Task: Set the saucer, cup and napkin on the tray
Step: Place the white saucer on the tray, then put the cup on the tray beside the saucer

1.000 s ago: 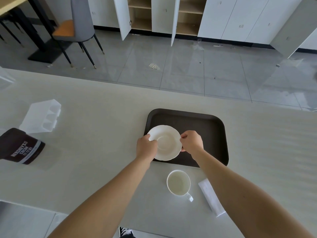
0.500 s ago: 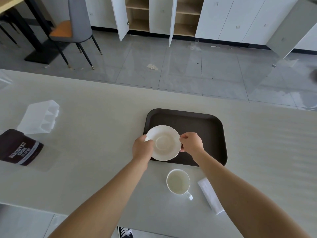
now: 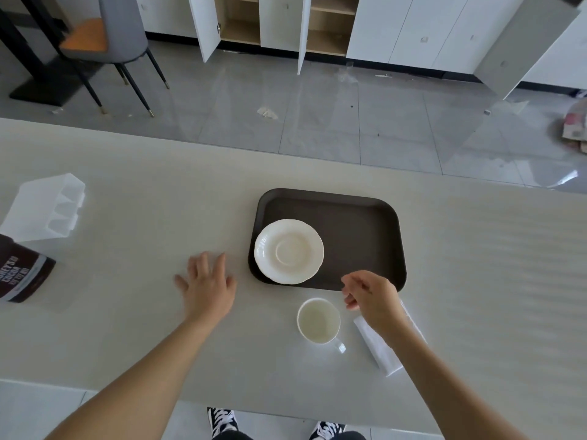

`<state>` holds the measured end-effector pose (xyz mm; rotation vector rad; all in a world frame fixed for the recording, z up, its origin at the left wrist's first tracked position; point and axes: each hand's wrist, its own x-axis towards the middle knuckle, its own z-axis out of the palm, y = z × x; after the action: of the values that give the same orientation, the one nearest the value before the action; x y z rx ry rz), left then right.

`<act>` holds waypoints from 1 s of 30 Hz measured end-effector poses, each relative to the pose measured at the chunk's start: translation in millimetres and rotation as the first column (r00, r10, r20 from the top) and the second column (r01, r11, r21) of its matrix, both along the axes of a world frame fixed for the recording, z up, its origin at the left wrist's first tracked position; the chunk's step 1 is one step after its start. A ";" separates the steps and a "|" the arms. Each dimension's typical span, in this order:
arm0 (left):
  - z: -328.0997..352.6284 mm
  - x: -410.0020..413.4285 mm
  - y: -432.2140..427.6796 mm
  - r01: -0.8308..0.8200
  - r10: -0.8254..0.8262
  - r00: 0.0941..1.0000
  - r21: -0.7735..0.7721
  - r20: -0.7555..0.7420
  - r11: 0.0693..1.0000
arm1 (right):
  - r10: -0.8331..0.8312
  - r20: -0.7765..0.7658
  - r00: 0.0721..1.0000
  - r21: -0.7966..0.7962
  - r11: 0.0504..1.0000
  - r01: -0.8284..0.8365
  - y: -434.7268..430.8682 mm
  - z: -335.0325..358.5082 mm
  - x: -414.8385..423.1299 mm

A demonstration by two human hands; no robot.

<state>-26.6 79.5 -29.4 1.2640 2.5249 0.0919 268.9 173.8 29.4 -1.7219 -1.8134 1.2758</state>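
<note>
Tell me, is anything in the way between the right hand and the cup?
Nothing visible. The right hand hovers open beside the cup, with only bare table between. The saucer waits on the tray.

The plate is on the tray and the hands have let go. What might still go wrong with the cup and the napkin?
The saucer sits at the tray's near-left corner, its rim at the edge, so a nudge might tip it off. The cup's handle points away from the right hand, making an awkward grab likely. The napkin lies partly under that forearm and could get dragged.
</note>
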 end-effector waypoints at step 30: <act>-38.8 13.3 -4.2 -0.009 0.021 0.998 0.211 -0.056 0.977 | 0.137 0.165 0.977 0.449 0.871 -0.199 -58.5 -9.3 33.1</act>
<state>-13.3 75.3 -68.2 1.3429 2.6315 0.3390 302.1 115.3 20.1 -1.4272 -2.1652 0.7070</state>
